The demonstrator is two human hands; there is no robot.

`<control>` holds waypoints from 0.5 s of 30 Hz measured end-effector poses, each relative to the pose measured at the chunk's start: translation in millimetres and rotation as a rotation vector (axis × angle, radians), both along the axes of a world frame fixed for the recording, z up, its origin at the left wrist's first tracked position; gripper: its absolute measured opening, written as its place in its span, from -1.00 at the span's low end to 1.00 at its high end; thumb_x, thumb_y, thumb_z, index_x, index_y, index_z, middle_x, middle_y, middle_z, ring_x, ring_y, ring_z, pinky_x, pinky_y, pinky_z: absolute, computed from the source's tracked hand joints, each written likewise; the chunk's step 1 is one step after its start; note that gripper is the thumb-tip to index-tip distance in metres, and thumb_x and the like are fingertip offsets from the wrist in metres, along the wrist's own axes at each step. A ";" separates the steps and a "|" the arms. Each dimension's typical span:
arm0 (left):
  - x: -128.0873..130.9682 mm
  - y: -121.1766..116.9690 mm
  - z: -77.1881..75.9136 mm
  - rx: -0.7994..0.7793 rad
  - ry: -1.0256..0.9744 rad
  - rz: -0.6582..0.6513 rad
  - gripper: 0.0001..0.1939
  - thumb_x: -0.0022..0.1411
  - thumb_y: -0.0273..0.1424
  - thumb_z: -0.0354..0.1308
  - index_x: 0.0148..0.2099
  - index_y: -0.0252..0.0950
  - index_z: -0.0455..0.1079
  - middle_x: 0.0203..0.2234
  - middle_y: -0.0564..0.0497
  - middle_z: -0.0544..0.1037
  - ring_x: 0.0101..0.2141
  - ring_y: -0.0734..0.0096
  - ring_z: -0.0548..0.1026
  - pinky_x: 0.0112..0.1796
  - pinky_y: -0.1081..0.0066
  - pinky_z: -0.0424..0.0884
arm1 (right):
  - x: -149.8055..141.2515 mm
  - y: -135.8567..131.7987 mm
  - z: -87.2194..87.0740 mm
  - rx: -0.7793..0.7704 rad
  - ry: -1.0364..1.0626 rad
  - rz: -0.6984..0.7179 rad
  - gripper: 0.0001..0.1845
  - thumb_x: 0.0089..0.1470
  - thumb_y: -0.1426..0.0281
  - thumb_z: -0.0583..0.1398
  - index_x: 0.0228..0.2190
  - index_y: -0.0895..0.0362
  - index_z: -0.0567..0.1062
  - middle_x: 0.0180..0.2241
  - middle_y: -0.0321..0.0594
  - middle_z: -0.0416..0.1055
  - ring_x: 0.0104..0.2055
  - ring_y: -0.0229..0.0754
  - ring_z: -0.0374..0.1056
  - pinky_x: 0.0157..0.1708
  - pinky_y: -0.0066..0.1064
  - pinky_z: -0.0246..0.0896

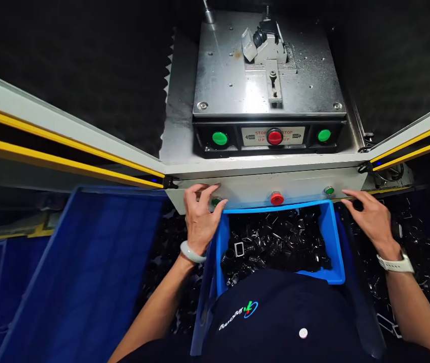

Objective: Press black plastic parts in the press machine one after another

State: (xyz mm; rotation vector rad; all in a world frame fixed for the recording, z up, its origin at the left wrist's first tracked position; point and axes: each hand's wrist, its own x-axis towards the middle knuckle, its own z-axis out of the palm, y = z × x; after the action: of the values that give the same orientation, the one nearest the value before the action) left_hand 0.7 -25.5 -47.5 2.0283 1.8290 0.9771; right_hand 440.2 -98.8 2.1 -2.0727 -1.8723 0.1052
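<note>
My left hand [201,217] is at the front panel [245,190] of the machine, fingers apart around a green button [217,201]; whether it touches the button I cannot tell. Near the panel's right end, my right hand [371,217] has its fingers spread and holds nothing, just right of another green button [329,190]. A red button [277,198] sits between the two. On the metal plate [230,80] above, a light metal fixture [270,50] carries a black part [269,31].
A blue bin [336,252] full of small black glossy parts [275,237] stands against my body. More black parts lie at both sides. At the left is a large blue crate [86,262]. Yellow-edged bars [67,156] flank the machine opening. A control box [237,137] fronts the plate.
</note>
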 end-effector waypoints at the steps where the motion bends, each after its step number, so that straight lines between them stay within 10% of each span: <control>1: -8.7 4.2 -1.0 -0.008 0.017 -0.005 -0.60 0.30 -0.22 0.34 0.14 -0.21 0.50 0.06 -0.15 0.32 0.10 0.06 0.40 0.10 0.10 0.47 | -6.3 10.1 -3.4 -0.016 0.019 0.036 -0.69 0.33 0.18 0.22 0.04 -0.06 0.62 0.00 -0.26 0.62 -0.05 -0.13 0.54 -0.16 -0.36 0.33; 9: -36.1 15.5 3.4 -0.093 -0.005 -0.126 -0.68 0.29 -0.24 0.32 0.08 -0.09 0.57 0.04 -0.08 0.35 -0.19 0.25 0.48 -0.12 0.14 0.58 | -28.1 43.7 -14.5 -0.040 -0.053 0.047 -0.85 0.31 0.34 0.24 -0.18 0.01 0.64 -0.15 -0.29 0.63 -0.16 -0.20 0.53 -0.33 -0.41 0.18; 15: -0.5 -17.1 12.2 0.032 0.004 0.013 -0.70 0.37 -0.33 0.25 0.12 -0.23 0.51 0.06 -0.17 0.41 -0.01 0.12 0.48 -0.02 0.14 0.51 | 7.7 -5.2 2.0 -0.065 -0.186 -0.187 -0.63 0.32 0.08 0.23 0.06 -0.07 0.58 -0.07 -0.21 0.61 -0.23 -0.12 0.51 -0.42 -0.36 0.11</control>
State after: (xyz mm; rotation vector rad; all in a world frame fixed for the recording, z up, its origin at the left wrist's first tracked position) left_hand 0.2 -42.6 -35.3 2.0404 1.8425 1.0132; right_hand 447.9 -104.1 4.1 -2.3626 -1.7856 -0.0767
